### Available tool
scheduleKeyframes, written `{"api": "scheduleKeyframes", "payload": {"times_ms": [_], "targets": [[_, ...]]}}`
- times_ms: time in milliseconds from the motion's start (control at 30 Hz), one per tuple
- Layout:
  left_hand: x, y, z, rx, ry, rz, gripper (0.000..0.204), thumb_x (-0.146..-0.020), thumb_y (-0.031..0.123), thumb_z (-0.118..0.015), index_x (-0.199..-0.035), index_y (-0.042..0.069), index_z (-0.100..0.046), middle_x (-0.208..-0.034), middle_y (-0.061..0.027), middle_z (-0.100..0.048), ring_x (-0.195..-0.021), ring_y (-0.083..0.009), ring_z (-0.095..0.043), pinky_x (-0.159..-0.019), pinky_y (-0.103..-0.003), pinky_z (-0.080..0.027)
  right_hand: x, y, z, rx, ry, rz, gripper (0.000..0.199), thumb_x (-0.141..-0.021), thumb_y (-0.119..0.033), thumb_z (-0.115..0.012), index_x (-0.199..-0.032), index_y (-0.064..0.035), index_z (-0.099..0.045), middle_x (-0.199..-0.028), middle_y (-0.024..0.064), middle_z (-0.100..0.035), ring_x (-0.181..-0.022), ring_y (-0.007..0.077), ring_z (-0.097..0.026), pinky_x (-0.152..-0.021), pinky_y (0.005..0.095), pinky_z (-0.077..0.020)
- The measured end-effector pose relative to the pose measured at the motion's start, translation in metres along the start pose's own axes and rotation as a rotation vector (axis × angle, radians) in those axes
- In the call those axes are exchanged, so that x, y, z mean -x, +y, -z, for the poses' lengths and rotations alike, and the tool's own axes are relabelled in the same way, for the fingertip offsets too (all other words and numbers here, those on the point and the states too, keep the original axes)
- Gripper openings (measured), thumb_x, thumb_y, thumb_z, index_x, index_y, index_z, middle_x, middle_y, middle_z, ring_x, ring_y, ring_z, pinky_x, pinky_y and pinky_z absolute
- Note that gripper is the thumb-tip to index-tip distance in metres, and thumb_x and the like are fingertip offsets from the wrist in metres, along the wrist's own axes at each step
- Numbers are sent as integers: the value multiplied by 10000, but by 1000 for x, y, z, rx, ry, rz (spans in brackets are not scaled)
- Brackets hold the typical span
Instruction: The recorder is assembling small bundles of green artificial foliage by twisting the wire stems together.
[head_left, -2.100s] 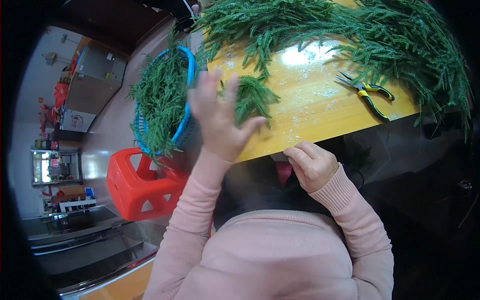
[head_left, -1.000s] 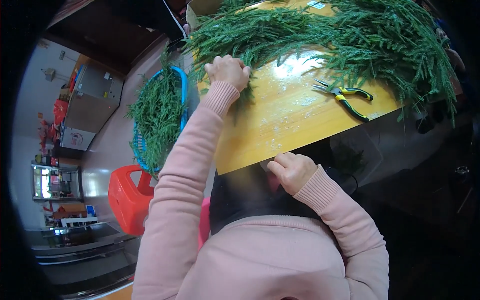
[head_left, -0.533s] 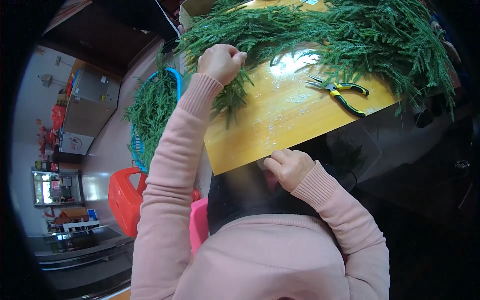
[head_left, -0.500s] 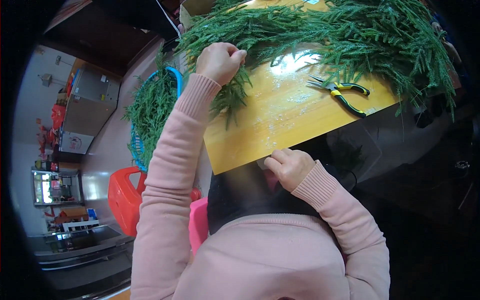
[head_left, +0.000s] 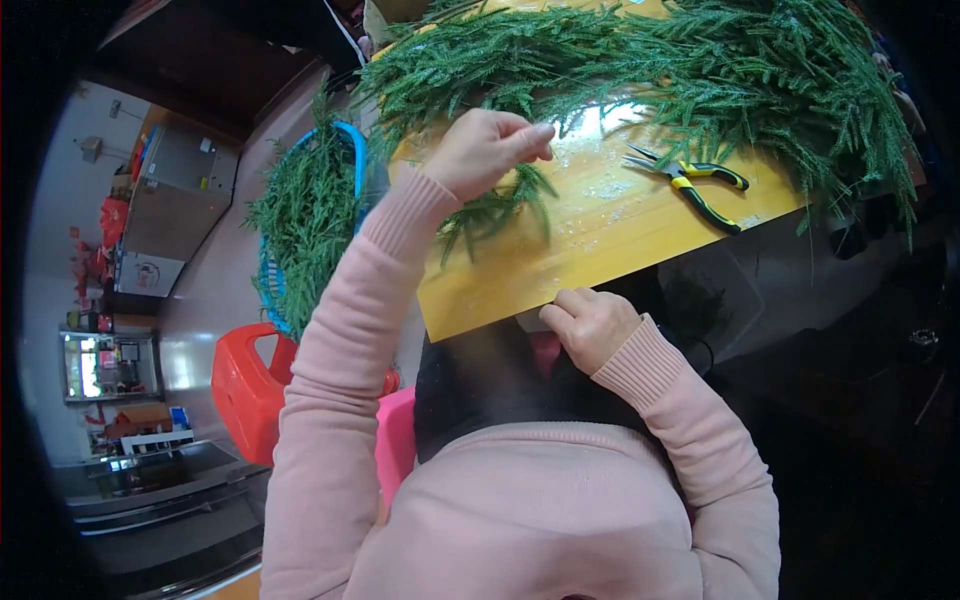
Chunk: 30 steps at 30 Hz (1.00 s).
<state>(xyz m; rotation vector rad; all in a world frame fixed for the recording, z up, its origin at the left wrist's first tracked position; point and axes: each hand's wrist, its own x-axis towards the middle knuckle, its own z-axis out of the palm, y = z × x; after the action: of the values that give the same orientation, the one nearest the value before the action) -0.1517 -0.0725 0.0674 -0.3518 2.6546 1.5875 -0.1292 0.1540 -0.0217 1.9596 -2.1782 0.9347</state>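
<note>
Over the near left part of the yellow tabletop (head_left: 470, 295), my left hand (head_left: 487, 152) is closed on a green pine sprig (head_left: 500, 212) that hangs below the fingers. How the fingers grip its stem is hidden by the hand. My right hand (head_left: 595, 325) is curled by the table's near edge, thumb against the fingers; what it holds, if anything, cannot be made out. Yellow-and-black long-nose pliers (head_left: 690, 182) lie on the right side of the table, jaws parted. A thick heap of green pine branches (head_left: 760, 90) covers the far side.
To the left, a blue basket (head_left: 361, 150) on the floor is full of more green branches (head_left: 305, 215). Nearer me stands a red plastic jug (head_left: 240, 395) beside a pink seat (head_left: 396, 430). Small pale bits are scattered over the tabletop. Branches overhang the right edge.
My left hand has moved right and a little nearer to me, and the sprig has come along with it. My right hand has shifted slightly right. The pliers have stayed on the table.
</note>
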Motion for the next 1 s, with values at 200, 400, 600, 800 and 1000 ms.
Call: {"api": "scheduleKeyframes", "payload": {"times_ms": [200,400,600,800,1000], "targets": [[52,6,22,-459,657,-509,160,-814,174,-651,-878,27,-658,-835,-77,-621,-802,-172,-591,-739,-261,-453,0,0,1,-9,-4,-2,73,-713,-64,-564,-781,-60,-536,-702,73,-496,-643,227,-569,-554,325,-479],[84,-39,25,-796,596,-428,392,-753,312,-690,-1055,75,-610,-1029,-106,-574,-952,-278,-547,-830,-369,-425,0,-2,0,11,-49,17,48,-728,-82,-559,-769,-68,-539,-728,69,-513,-671,214,-574,-578,310,-484],[83,-77,4,-942,500,-293,610,-720,441,-683,-1211,114,-527,-1236,-139,-453,-1101,-315,-448,-928,-425,-338,3,0,-7,-9,-47,5,58,-734,-59,-566,-787,-65,-544,-705,75,-499,-662,231,-571,-561,328,-483],[84,-68,2,-1081,583,-356,549,-744,408,-672,-1190,114,-543,-1210,-124,-478,-1061,-306,-474,-905,-413,-345,4,0,-9,3,-68,-10,73,-727,-67,-562,-799,-63,-548,-716,74,-505,-680,227,-575,-575,324,-484],[60,-9,9,-919,672,-523,277,-830,297,-604,-1027,102,-619,-1039,-110,-586,-919,-289,-569,-808,-382,-441,1,-4,-5,-10,-59,20,91,-711,-81,-560,-798,-65,-542,-724,69,-506,-684,218,-572,-581,316,-483]]}}
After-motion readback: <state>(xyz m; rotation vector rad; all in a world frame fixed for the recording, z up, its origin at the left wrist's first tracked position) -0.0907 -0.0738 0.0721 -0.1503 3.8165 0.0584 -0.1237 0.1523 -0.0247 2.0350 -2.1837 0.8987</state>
